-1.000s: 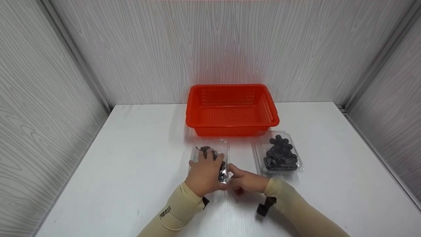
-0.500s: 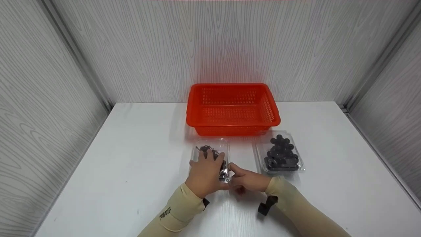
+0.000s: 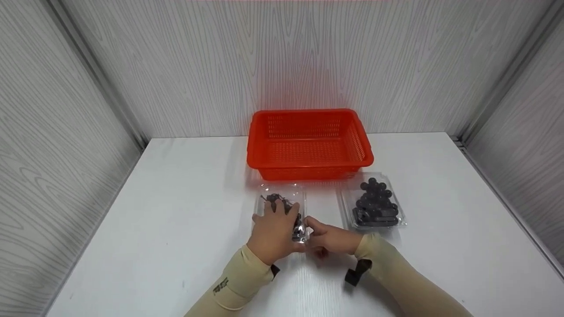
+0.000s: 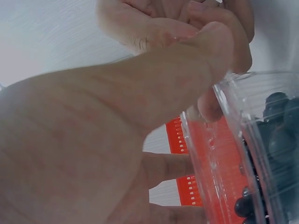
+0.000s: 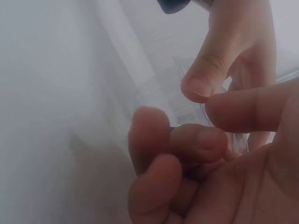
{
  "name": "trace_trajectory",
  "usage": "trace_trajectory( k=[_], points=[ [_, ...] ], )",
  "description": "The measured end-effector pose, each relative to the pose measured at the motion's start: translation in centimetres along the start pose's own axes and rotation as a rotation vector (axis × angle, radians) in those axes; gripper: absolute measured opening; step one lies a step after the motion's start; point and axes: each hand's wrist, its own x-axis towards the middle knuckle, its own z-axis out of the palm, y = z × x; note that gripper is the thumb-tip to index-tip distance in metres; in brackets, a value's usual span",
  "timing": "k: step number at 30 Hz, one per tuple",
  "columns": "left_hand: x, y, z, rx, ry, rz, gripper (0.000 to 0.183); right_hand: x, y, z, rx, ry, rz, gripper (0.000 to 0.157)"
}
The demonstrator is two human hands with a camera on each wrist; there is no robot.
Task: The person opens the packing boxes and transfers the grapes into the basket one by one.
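A clear plastic box [image 3: 284, 189] with dark round fruit [image 4: 280, 135] on thin stems lies in front of the basket. My left hand [image 3: 271, 233] spreads over its top and grips it, the thumb at the near corner and the fingers across the lid. From the right, my right hand [image 3: 335, 240] pinches the box's near right edge between thumb and index finger. Its other fingers [image 5: 156, 186] curl below the box in the right wrist view. There, the left thumb [image 5: 203, 84] meets a right fingertip at the clear edge. Fruit under the left palm is hidden.
A red plastic basket [image 3: 308, 173] stands behind the box, near the back wall. To the right, a second clear box [image 3: 348, 193] holds a bunch of dark grapes [image 3: 374, 202]. All of it rests on a white table [image 3: 185, 185] with panels at the back and sides.
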Motion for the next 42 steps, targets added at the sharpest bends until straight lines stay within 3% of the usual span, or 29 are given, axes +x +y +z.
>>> trace_trajectory(
  k=[16,26,33,42],
  points=[
    [-0.05,0.19,-0.08,0.017,-0.07,-0.042,0.098,0.24,-0.04,0.28,-0.001,0.016,0.008,0.024],
    [-0.21,0.24,0.07,0.053,0.008,-0.018,0.093,0.31,0.27,0.23,-0.008,0.037,0.017,0.045],
    [-0.38,0.15,-0.1,0.036,0.02,-0.007,0.09,0.33,0.23,0.2,0.013,0.021,0.029,0.024],
    [-0.45,0.16,-0.02,0.075,0.028,0.002,0.09,0.17,-0.24,0.23,-0.006,0.033,0.037,0.026]
  ],
)
